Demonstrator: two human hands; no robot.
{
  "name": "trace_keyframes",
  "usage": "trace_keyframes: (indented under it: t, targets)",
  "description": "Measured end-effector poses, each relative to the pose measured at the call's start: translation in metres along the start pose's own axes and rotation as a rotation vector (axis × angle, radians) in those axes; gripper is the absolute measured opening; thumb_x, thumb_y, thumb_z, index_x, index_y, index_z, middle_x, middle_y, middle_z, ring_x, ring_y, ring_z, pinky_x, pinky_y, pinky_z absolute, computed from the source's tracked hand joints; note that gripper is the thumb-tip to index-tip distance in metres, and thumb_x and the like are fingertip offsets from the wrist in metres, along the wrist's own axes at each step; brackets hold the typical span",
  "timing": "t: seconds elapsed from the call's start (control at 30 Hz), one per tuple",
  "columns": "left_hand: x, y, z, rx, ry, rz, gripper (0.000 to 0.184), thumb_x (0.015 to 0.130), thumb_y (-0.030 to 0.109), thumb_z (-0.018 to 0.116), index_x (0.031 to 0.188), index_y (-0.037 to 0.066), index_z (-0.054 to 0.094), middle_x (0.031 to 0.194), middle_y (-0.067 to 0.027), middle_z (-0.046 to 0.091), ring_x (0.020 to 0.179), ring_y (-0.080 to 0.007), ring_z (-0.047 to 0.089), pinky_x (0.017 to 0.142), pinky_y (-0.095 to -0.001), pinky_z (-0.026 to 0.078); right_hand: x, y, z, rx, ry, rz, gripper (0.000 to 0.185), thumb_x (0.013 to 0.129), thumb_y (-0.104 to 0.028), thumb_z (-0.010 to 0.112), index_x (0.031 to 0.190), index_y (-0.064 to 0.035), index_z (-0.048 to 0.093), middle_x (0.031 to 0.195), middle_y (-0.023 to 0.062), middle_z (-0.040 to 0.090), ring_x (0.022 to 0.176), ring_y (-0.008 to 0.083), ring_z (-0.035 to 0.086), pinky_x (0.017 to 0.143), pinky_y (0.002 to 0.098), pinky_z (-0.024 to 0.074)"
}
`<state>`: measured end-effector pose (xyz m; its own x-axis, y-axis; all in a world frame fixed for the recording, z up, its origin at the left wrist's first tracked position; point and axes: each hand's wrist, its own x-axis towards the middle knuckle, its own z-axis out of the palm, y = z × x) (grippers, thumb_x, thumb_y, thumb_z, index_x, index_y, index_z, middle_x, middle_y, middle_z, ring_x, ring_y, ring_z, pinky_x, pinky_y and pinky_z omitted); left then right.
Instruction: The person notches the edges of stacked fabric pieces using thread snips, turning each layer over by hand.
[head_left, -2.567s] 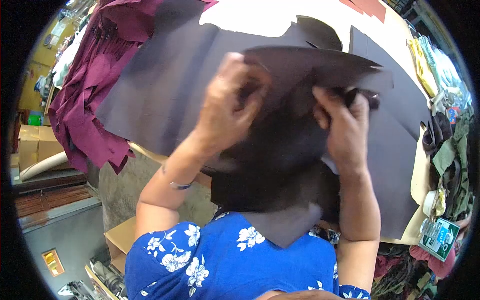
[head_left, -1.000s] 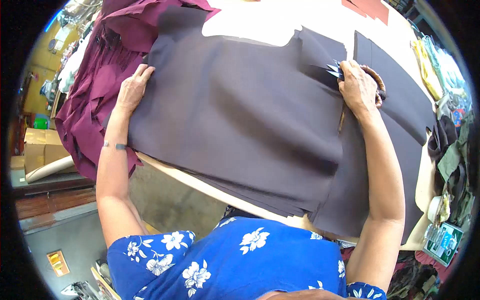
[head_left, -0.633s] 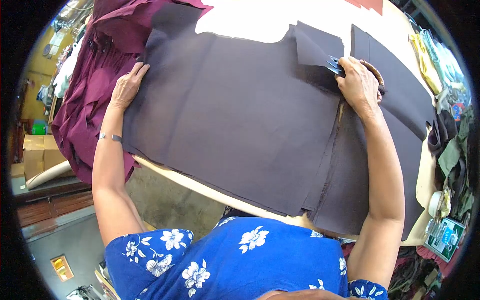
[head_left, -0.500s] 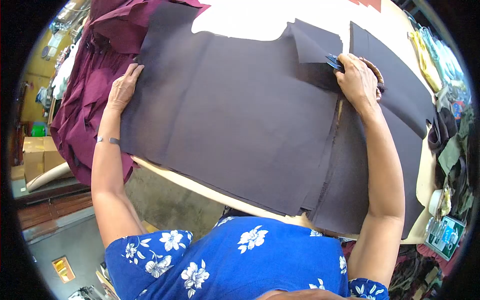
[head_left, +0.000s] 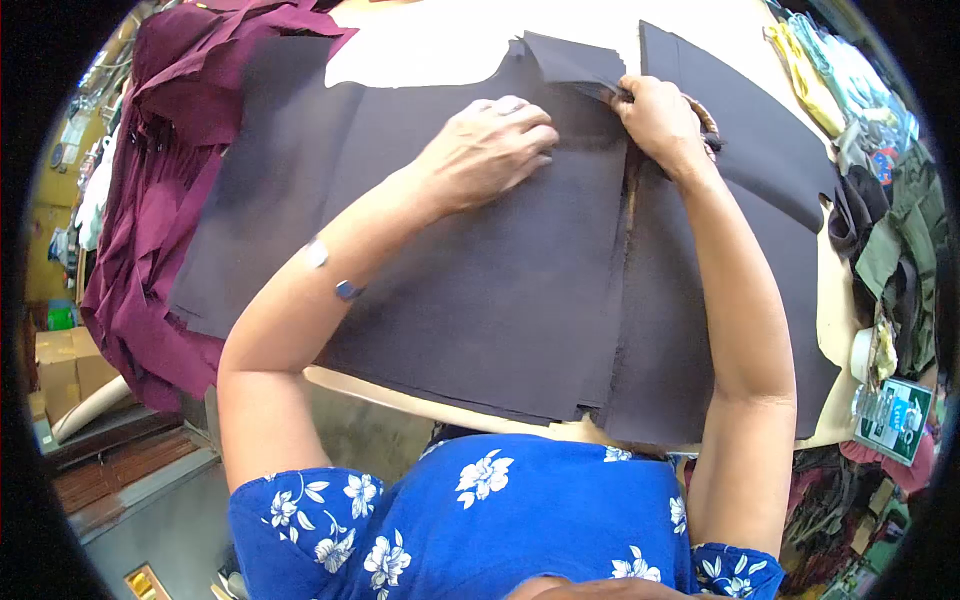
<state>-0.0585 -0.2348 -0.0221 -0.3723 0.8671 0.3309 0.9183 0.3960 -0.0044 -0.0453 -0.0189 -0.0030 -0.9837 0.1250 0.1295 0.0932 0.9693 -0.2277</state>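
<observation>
Dark fabric (head_left: 480, 280) lies in flat layers, with a curved cutout along its far edge. My left hand (head_left: 492, 145) is over the middle of this cloth, slightly blurred, its fingers loosely bent and apart with nothing visible in them. Scissors (head_left: 701, 112) with a brown wrapped handle are in my right hand (head_left: 660, 122), whose fingers are closed around them; the blades are mostly hidden. That hand is at a folded-back flap (head_left: 575, 62) of the dark cloth, beside the gap to a second dark panel (head_left: 740, 210) on the right.
Maroon fabric (head_left: 170, 210) is bunched along the left side of the pale table (head_left: 440, 35). Yellow cloth (head_left: 805, 80), other cloth bundles and a green-and-white box (head_left: 893, 422) line the right edge. Cardboard boxes (head_left: 75, 365) stand at lower left.
My left hand has left the cloth's left edge and moved right to its middle. My right hand still holds the scissors near the flap, and the whole view has shifted slightly.
</observation>
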Motion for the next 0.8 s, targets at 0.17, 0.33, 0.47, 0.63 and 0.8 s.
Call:
trace_keyframes:
  t: [0.17,0.33,0.47,0.63,0.8]
  targets:
    - [0.027,0.004,0.019,0.023,-0.005,-0.158,0.03,0.083,0.03,0.055,0.103,0.007,0.056,0.103,-0.0112,0.054,0.094,-0.0264,0.053,0.078,-0.0384,0.045,-0.013,0.028,-0.027,-0.074,0.061,-0.083,0.033,0.081,-0.038,0.057,0.1,-0.012,0.061,0.098,0.0118,0.062,0.096,0.0293,0.059,0.081,0.0394,0.0467]
    - [0.031,0.004,0.032,0.022,0.132,-0.158,0.036,0.086,0.036,0.049,0.105,0.007,0.059,0.101,-0.0134,0.057,0.097,-0.028,0.052,0.082,-0.0375,0.038,-0.024,0.04,-0.026,-0.201,-0.068,-0.112,0.027,0.073,-0.016,0.057,0.099,-0.0073,0.058,0.109,0.009,0.056,0.096,0.0273,0.058,0.081,0.0392,0.0478]
    - [0.03,-0.001,0.034,0.03,-0.099,-0.305,0.037,0.086,0.04,0.046,0.098,0.01,0.065,0.098,-0.0095,0.059,0.096,-0.0256,0.051,0.084,-0.037,0.037,-0.024,0.039,-0.02,-0.277,-0.061,-0.113,0.024,0.074,-0.011,0.058,0.097,-0.0077,0.053,0.101,0.0098,0.055,0.093,0.0287,0.057,0.078,0.0385,0.0467]
    - [0.037,-0.002,0.037,0.062,-0.064,-0.286,0.048,0.087,0.044,0.044,0.122,0.011,0.049,0.124,-0.0113,0.048,0.102,-0.0332,0.052,0.091,-0.0385,0.038,-0.034,0.062,-0.027,-0.165,0.104,-0.098,0.029,0.077,-0.013,0.06,0.104,-0.0068,0.053,0.107,0.0104,0.056,0.096,0.029,0.057,0.08,0.0379,0.0463]
    - [0.045,-0.008,0.047,0.019,-0.025,-0.374,0.049,0.09,0.04,0.042,0.131,0.014,0.04,0.136,-0.0106,0.038,0.11,-0.0322,0.05,0.096,-0.04,0.037,-0.049,0.09,-0.041,0.012,0.217,-0.233,0.028,0.077,-0.014,0.059,0.104,-0.0083,0.055,0.102,0.0107,0.058,0.093,0.0293,0.058,0.08,0.0399,0.0471]
